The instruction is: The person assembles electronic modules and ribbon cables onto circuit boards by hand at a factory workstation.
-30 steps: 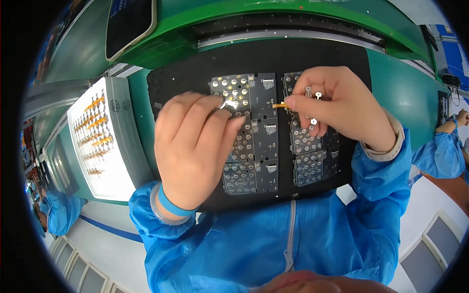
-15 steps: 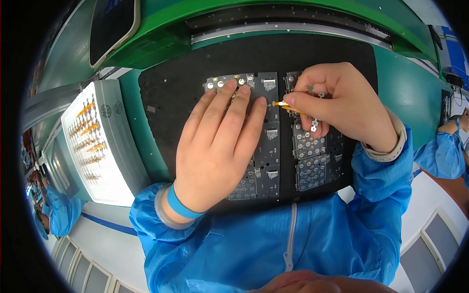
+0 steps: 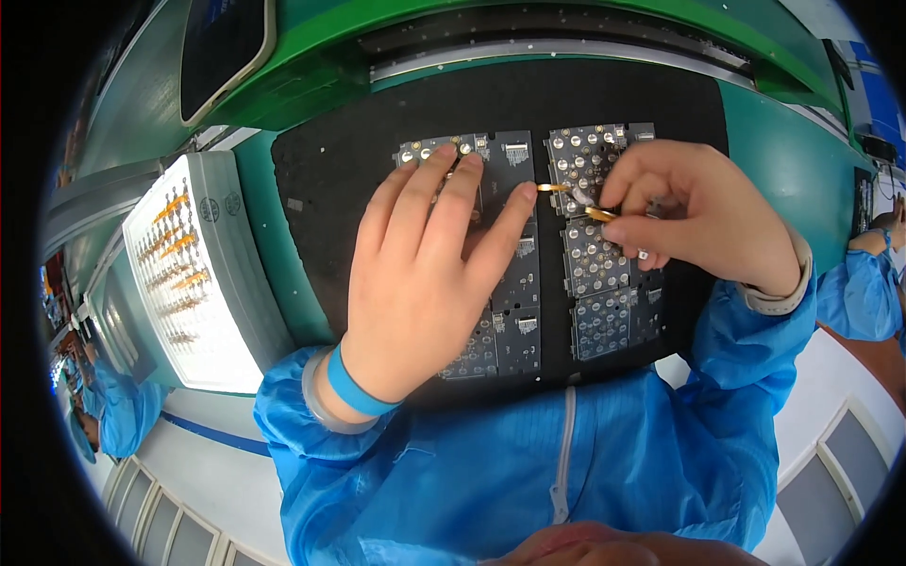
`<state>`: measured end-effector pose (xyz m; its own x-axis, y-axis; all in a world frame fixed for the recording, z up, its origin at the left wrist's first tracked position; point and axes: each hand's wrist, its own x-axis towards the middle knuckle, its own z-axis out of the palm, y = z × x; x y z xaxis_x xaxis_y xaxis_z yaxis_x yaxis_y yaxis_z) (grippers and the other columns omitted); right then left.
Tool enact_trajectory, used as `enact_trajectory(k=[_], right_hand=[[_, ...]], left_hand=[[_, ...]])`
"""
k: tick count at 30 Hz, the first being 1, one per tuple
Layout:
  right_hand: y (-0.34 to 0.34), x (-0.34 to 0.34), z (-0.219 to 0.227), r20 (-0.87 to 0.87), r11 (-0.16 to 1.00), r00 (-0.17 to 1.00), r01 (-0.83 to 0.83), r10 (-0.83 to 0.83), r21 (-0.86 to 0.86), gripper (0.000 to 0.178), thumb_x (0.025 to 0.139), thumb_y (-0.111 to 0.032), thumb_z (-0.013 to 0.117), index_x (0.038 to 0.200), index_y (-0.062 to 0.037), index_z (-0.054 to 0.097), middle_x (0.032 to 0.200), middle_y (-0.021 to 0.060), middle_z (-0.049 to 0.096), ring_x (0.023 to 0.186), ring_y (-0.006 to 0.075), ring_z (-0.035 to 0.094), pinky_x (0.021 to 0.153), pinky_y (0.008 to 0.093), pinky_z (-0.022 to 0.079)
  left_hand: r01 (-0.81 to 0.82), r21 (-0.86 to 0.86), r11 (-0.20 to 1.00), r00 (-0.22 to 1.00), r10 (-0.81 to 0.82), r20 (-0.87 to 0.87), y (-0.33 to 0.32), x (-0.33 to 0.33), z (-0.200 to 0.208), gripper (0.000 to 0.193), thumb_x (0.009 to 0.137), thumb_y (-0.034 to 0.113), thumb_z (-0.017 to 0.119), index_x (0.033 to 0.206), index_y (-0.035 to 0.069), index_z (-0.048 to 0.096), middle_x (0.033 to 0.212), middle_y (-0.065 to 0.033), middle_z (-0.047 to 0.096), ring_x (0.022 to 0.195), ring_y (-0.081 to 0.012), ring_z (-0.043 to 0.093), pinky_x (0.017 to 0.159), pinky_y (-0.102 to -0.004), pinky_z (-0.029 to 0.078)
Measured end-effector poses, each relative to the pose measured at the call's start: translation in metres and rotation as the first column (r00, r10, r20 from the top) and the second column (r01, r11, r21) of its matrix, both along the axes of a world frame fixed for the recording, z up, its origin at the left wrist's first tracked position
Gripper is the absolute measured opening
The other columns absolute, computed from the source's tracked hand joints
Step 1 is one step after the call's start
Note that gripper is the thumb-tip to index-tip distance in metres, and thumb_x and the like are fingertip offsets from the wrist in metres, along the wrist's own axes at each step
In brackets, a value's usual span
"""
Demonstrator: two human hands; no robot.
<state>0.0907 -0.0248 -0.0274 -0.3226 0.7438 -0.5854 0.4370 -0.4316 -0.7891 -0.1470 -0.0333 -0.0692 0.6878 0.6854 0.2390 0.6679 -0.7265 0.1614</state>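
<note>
Left hand (image 3: 412,264) palm down, fingers fanned and unclenched, forefinger tip at one orange piece (image 3: 553,188). Right hand (image 3: 708,217) curled, thumb and forefinger pinching an orange strip (image 3: 597,215); whether the two orange bits join, cannot tell. Circuit boards (image 3: 517,292): two, one beneath left fingers, one beneath right fingertips. One lit tray (image 3: 212,363), left of left fingers.

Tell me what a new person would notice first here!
Probably the bright white panel on the left, dotted with rows of small orange and dark parts. Next, the left hand in the middle, spread over dark circuit boards, a bright blue band around its wrist. To its right, the right hand holds a small orange strip over more boards.
</note>
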Motion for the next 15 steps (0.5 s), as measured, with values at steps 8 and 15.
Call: enact_trajectory(k=[8,15], right_hand=[[-0.028,-0.011,0.004,-0.236,0.997,0.97,-0.033,0.049,0.074,0.011,0.084,-0.004,0.064,0.094,-0.0016,0.059,0.08,0.005,0.063,0.07,0.0094,0.063,0.059,0.0188,0.048],[-0.035,-0.031,0.0,-0.461,0.994,0.887,-0.077,0.034,-0.073,0.01,0.088,-0.007,0.06,0.096,-0.0008,0.058,0.081,0.0063,0.063,0.071,0.0104,0.063,0.064,0.0208,0.051]], left_hand=[[0.171,-0.193,0.966,0.901,-0.074,0.428,0.006,-0.014,0.009,0.029,0.063,0.006,0.072,0.092,0.002,0.067,0.091,-0.0083,0.061,0.087,-0.0267,0.058,0.077,-0.0376,0.046],[0.407,-0.248,0.879,0.763,-0.178,0.621,0.001,-0.016,0.02,0.02,0.067,0.006,0.075,0.086,0.003,0.07,0.087,-0.0084,0.064,0.077,-0.0216,0.057,0.067,-0.031,0.044]])
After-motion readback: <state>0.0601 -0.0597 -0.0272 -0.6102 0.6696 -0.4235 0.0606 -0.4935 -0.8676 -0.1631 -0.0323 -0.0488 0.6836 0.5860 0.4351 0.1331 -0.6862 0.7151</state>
